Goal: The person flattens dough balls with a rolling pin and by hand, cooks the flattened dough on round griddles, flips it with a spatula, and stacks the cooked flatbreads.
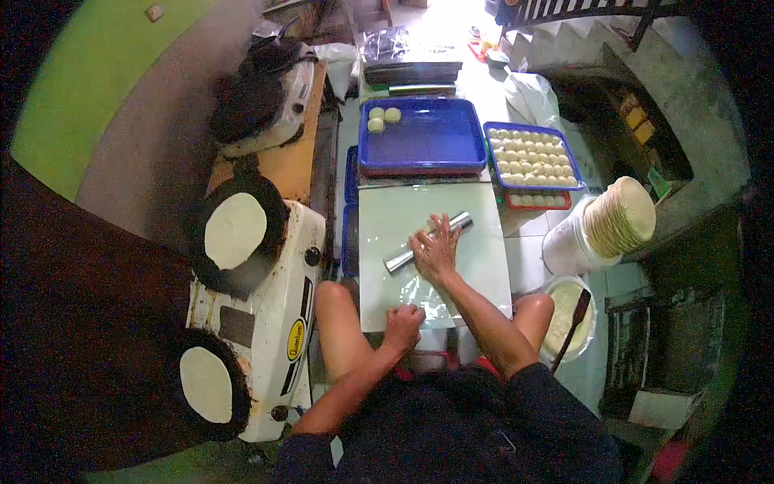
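My right hand (436, 252) lies over a shiny metal rolling pin (460, 221), which is set diagonally on a glossy white board (387, 210). Its fingers are bent across the middle of the pin. Whether any dough lies beneath the pin, I cannot tell. Curled closed, my left hand (405, 326) rests at the near edge of the board, left of centre; what is inside it, if anything, is hidden. Beyond the board, three dough balls (392, 115) sit in the far left corner of a blue tray (435, 145).
At left, a white two-burner stove (300, 278) carries two dark pans with flat dough rounds (235, 231) (205, 385). To the right are a blue tray of dough balls (532, 157), a stack of flatbreads (621, 214) on a white bucket (564, 242), and a bowl with a brown paddle (579, 310).
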Tool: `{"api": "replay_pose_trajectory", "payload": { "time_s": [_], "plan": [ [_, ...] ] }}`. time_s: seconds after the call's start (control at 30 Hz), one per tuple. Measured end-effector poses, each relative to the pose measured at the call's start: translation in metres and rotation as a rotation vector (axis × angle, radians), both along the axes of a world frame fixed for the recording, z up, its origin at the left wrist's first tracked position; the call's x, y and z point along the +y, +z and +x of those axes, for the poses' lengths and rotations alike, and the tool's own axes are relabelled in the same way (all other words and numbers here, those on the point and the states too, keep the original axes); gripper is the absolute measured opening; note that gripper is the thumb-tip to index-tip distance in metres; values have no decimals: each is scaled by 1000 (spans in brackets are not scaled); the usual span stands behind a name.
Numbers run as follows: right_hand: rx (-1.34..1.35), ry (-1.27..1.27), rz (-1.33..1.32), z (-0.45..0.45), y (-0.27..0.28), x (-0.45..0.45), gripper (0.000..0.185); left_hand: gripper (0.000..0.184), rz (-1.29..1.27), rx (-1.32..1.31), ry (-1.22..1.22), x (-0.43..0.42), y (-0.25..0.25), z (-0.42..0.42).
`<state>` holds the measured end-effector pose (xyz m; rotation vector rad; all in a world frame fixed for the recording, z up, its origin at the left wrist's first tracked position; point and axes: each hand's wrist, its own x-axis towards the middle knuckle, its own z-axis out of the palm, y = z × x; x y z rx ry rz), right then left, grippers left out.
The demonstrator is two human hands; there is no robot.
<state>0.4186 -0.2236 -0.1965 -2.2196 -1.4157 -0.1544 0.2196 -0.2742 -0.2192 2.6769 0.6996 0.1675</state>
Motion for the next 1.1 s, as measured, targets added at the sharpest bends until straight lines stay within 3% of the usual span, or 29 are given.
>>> {"api": "replay_pose_trajectory", "payload": {
  "time_s": [0.17,0.2,0.33,0.43,0.5,0.57,0.6,0.7,0.83,0.87,0.97,1.0,1.1],
  "plan": [
    [533,180,-73,7,-2,-18,52,27,-42,1,13,-4,-3,1],
    [367,194,-245,1,14,-27,50,26,-32,-19,18,-5,-3,1],
    [-48,10,-13,-14,-16,-24,49,26,-1,25,12,-1,-9,2],
    [89,-83,-84,-16,16,-29,43,29,-9,38,25,-7,-17,-3],
    [295,8,-141,-8,16,-27,54,32,-21,37,7,-1,-16,1],
    [275,75,-167,-10,18,-27,52,34,-21,42,-6,-2,-13,-1],
    [224,-33,-125,-9,12,-15,40,35,-8,34,-4,-3,-12,-1],
    [171,-22,-271,7,15,-9,28,39,-26,-4,-22,0,-11,0],
    [56,-120,75,19,4,4,24,46,-53,-55,-20,-1,-9,-4],
    [119,-113,34,22,5,7,24,45,-62,-62,-14,-2,-10,-5],
    [283,-49,60,26,7,15,32,44,-78,-53,-3,-1,-14,-5],
    [311,-17,-2,29,-3,20,64,44,-83,-31,-4,-1,-15,-5],
    [422,162,-147,31,-12,27,95,43,-78,36,-5,-2,-10,-4]
  ]
}}
